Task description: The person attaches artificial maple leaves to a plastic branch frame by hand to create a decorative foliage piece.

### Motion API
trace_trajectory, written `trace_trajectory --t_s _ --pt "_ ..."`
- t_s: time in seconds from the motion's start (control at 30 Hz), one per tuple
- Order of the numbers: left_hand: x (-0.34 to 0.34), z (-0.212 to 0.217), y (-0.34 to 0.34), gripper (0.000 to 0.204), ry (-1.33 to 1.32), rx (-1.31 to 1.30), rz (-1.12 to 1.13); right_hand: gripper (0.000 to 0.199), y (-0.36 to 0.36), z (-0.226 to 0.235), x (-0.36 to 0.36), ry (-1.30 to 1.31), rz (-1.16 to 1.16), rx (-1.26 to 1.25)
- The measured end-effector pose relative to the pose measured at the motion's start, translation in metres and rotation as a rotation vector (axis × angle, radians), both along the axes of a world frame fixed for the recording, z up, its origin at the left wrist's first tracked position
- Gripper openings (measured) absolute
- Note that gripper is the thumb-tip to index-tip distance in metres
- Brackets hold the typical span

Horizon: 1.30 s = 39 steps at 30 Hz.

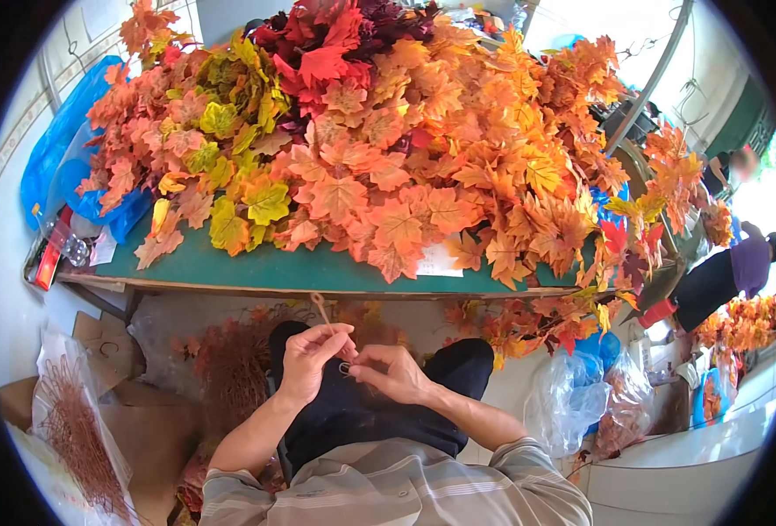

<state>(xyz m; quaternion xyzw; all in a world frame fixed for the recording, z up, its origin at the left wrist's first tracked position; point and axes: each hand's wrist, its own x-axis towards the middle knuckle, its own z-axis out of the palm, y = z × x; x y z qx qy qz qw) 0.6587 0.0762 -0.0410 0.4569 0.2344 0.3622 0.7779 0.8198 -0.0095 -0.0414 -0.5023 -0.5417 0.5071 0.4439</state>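
Pinching looped stem (320,307), brown stems (81,438) in bag (56,349)

The looped brown stem (324,314) at centre looks matt. Maple leaves (397,223) across the top look cloth-like; the blue bag (50,167), upper left, is glossy plastic.

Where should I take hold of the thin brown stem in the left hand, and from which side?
Probably the brown stem just below its looped tip, coming from the table side: that end sticks out clear, while the left hand covers the lower part.
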Motion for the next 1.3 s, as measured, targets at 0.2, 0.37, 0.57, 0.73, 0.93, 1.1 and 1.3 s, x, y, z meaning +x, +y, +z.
trace_trajectory --t_s 0.2,0.37,0.57,0.73,0.93,1.1,1.3 --pt "0.012 0.002 -0.001 0.018 -0.074 -0.087 0.055 0.013 0.006 0.008 0.013 -0.003 -0.085 -0.024" --pt "0.002 0.003 0.015 0.020 -0.035 -0.114 0.143 0.015 0.021 0.051 0.060 -0.493 -0.278 0.367" --pt "0.004 0.002 0.029 0.023 -0.027 -0.063 0.137 0.020 0.105 0.084 0.145 -0.990 -0.612 0.836" --pt "0.001 0.010 0.034 0.024 -0.065 -0.086 0.161 0.015 0.129 0.056 0.162 -0.982 -0.446 0.764" --pt "-0.015 0.023 0.039 0.027 -0.087 -0.166 0.159 0.013 0.100 0.112 0.145 -0.844 -0.651 0.896" --pt "-0.008 0.039 0.043 0.020 -0.068 0.017 0.266 0.015 0.055 0.108 0.117 -0.983 -0.333 0.709" --pt "0.025 0.041 0.013 0.010 0.133 0.208 0.191 0.018 0.039 0.070 0.065 -0.722 -0.150 0.688"
